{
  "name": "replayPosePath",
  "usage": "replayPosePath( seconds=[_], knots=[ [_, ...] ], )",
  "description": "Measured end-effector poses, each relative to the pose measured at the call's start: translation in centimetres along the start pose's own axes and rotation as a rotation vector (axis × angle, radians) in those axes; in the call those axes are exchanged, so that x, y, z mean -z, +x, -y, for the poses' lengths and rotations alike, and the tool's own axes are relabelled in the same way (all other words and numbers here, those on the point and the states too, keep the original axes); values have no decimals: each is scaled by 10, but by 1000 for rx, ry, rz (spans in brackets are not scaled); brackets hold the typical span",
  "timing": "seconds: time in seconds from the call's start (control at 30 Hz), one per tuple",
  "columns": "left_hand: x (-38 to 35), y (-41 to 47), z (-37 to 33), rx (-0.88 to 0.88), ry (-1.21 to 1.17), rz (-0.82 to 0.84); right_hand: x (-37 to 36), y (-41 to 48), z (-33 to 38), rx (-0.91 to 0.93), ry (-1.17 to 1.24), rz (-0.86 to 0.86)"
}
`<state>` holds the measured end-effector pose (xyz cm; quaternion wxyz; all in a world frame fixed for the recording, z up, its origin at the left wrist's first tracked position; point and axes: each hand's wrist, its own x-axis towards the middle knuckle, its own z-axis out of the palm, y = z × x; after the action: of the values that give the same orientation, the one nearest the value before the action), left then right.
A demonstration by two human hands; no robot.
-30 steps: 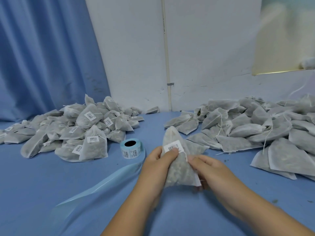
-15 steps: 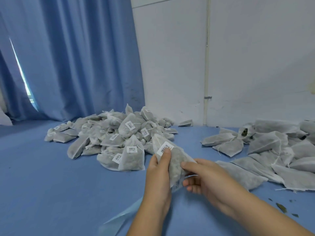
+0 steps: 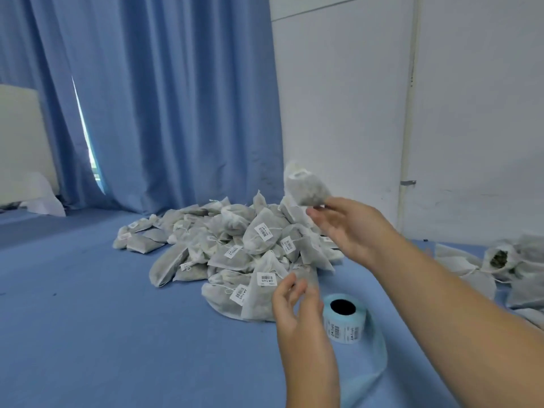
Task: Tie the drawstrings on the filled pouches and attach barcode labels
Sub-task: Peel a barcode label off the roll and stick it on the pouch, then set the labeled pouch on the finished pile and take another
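The pile of labelled pouches (image 3: 235, 254) lies left of centre on the blue surface (image 3: 88, 334) and collects finished work. The left hand (image 3: 294, 301) hovers loosely curled and empty beside the label roll (image 3: 344, 318). A filled pouch (image 3: 306, 188) is above the pile, at the right hand (image 3: 353, 228) fingertips. Whether it is pinched or released cannot be determined. Unlabelled pouches (image 3: 506, 260) wait at far right, clear of the path.

Left hand (image 3: 294, 301): bare, just left of the label roll (image 3: 344, 319)
Right hand (image 3: 350, 228): bare, beyond the label roll
Forearms (image 3: 309, 366): both bare
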<state>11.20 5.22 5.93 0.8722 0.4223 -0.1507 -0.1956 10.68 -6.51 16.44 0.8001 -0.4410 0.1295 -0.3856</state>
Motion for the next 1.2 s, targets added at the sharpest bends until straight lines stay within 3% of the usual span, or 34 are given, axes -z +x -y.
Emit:
replayPosePath(
  seconds=[0.17, 0.3, 0.53, 0.9, 1.2],
  knots=[
    [0, -9, -3, 16, 11, 48, -4, 30, 4, -20, -147, -51],
    [-8, -16, 3, 49, 55, 145, 42, 5, -14, -123, -335, -50],
    [-18, -38, 18, -6, 208, 297, 119, -67, -4, -134, -431, -190],
    [-81, -113, 61, 107, 346, 515, 214, -203, 36, -53, -478, -371],
    [-146, -172, 120, 286, 409, 642, 271, -259, 73, 67, -799, -524]
  ],
)
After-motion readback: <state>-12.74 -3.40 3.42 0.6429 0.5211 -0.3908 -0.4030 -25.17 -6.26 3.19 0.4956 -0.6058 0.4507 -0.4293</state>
